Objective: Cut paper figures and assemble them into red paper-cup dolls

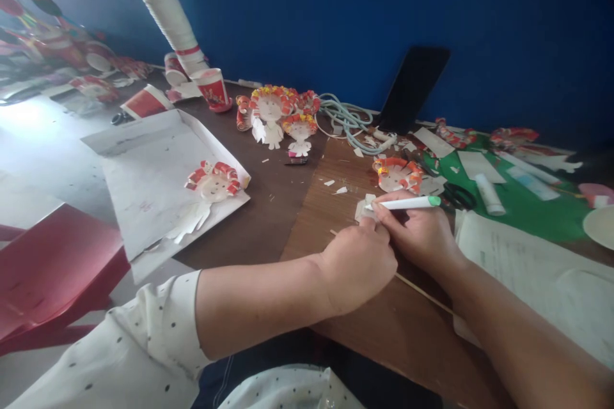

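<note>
My right hand (425,233) grips a white marker (410,203) with a pale green end, its tip down at a small white paper piece (362,207). Right beside it, my left hand (359,262) is closed with its fingers pressed on that paper; the fingertips are partly hidden. Just beyond the hands lies a paper doll head (397,176) with curled red and orange paper strips. Several white paper scraps (341,190) are scattered on the brown wooden table (311,204) to the left of it. A thin stick (425,294) runs beneath my forearms.
Several paper-cup dolls (269,112) stand at the back, near a coiled pale cable (343,112) and a leaning black phone (415,86). On the right are black scissors (458,196), a glue stick (489,195) and an open book (522,268). Another doll (215,186) lies on white cardboard (139,172).
</note>
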A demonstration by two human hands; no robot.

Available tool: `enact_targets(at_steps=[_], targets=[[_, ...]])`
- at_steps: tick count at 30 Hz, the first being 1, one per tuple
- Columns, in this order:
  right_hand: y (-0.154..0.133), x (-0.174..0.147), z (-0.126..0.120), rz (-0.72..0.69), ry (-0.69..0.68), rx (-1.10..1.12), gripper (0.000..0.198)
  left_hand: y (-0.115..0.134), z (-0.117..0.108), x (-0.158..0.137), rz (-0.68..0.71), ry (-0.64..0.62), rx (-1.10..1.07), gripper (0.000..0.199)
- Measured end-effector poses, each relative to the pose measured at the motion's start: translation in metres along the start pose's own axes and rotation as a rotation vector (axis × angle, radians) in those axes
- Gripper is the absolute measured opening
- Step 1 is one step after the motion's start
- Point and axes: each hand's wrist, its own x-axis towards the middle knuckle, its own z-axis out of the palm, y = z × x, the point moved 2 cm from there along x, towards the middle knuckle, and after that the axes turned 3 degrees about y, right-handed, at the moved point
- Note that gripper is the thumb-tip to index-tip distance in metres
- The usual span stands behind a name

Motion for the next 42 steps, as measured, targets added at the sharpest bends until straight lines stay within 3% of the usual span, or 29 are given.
enact_targets(at_steps=[6,13,34,42], targets=[[-0.001,0.0,0.001,-0.021,0.011,-0.008,0.019,0.0,-0.001,0.001,0.007,-0.016,-0.01,0.029],[-0.002,-0.004,0.0,-0.049,0.215,0.024,0.015,0.0,0.0,0.002,0.011,-0.034,-0.058,0.025],[0.001,0.003,0.004,-0.058,0.032,-0.019,0.018,0.001,-0.001,-0.002,-0.015,0.038,-0.024,0.028],[0.002,0.002,0.006,-0.061,0.073,0.006,0.018,0.0,-0.003,0.001,0.004,-0.062,-0.035,0.026]])
